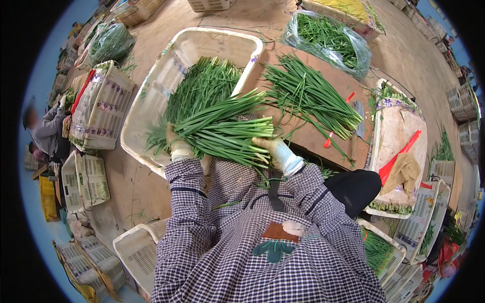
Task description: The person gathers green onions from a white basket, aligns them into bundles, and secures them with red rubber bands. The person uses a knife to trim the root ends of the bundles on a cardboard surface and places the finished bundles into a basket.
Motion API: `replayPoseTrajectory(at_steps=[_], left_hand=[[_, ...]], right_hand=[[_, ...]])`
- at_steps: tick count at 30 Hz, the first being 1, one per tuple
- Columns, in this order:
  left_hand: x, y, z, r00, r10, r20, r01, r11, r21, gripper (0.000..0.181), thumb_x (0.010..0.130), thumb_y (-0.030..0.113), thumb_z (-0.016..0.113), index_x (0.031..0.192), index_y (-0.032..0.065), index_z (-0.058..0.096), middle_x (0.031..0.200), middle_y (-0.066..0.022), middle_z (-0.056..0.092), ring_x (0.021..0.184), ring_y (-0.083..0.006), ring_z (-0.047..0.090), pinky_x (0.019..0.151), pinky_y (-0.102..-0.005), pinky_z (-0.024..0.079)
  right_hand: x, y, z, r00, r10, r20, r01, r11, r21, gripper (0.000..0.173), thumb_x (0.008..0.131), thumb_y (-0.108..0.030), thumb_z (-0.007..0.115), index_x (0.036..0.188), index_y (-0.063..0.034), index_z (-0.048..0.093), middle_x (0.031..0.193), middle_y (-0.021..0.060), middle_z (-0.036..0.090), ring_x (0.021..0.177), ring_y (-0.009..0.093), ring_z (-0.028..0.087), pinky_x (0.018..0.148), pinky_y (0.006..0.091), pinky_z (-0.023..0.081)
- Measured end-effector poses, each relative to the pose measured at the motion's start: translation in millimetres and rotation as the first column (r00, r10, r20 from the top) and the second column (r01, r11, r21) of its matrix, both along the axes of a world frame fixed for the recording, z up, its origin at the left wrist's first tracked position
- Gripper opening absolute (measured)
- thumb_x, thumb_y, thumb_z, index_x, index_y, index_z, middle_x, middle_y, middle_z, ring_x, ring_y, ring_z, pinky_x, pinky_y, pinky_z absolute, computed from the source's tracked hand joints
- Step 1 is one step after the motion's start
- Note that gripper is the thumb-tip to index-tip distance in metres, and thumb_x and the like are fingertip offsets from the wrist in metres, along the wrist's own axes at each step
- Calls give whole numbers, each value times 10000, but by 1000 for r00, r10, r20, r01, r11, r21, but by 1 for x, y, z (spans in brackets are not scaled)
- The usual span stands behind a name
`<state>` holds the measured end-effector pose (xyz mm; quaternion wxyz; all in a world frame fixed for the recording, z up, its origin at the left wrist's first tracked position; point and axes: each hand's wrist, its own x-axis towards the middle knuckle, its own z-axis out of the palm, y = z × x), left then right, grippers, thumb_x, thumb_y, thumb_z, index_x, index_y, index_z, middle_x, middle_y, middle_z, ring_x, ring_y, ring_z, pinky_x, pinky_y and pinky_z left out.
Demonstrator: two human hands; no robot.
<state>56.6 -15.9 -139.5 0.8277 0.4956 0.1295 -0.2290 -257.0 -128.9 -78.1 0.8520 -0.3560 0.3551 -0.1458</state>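
Observation:
Both my hands, in pale work gloves, hold a loose bundle of green garlic chives [227, 136] above my lap. My left hand [177, 143] grips its leafy side, and my right hand [276, 149] is at the pale cut ends. Just beyond, more chives [201, 85] lie in a large white plastic crate [130, 132]. On a brown board [280, 117] to the right rests a pile of chives [314, 94]. A knife with a broad metal blade [358, 117] and wooden handle lies beside the pile, near red strips [329, 140].
A clear plastic bag of greens [329, 41] stands behind the board. At right, a white crate [398, 151] bears a tan cloth [403, 172] and red strips. Stacked crates [102, 106] stand at left, near a seated person [47, 130]. An electric-like cord crosses behind the large crate.

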Motion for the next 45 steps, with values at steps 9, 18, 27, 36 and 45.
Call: replayPoseTrajectory(at_steps=[9, 18, 27, 36, 45], left_hand=[[30, 1, -35, 989, 117, -89, -118, 993, -6, 320, 924, 343, 510, 783, 56, 505, 777, -138, 583, 662, -283, 588, 649, -454, 542], [31, -8, -30, 989, -71, -127, 70, 997, -12, 347, 933, 385, 458, 855, 53, 523, 855, -150, 616, 748, -322, 610, 715, -477, 538], [15, -8, 3, 996, -88, 16, 89, 991, -103, 309, 911, 365, 533, 761, 95, 514, 708, -89, 576, 667, -252, 584, 640, -425, 532], [23, -25, 2, 990, -136, 42, 142, 957, -252, 273, 909, 291, 554, 722, 105, 487, 633, -64, 547, 630, -226, 562, 601, -395, 514], [26, -18, -12, 978, 145, -148, -139, 989, 52, 295, 898, 360, 559, 844, 70, 569, 862, -137, 622, 701, -278, 581, 660, -452, 518]], right_hand=[[-90, -4, 45, 883, 195, 427, -119, 973, -200, 250, 903, -242, 570, 826, -4, 580, 744, 73, 571, 522, 98, 469, 453, 218, 343], [-37, -33, 0, 986, 126, -108, -165, 815, -555, 210, 929, -172, 535, 1066, -13, 555, 758, 29, 591, 600, 79, 498, 530, 223, 411], [-114, 5, 26, 556, 11, -831, -820, -155, -551, 364, 745, -365, 677, 889, -37, 613, 769, 129, 646, 761, 320, 620, 688, 432, 483], [-4, -12, 19, 950, -169, -264, -289, -144, -947, 196, 788, -167, 659, 942, -46, 648, 853, 113, 633, 771, 285, 610, 683, 368, 487], [-96, -50, 37, 919, -135, -370, -385, -113, -916, 179, 804, -141, 640, 757, 29, 610, 664, 146, 596, 597, 239, 586, 564, 356, 452]])
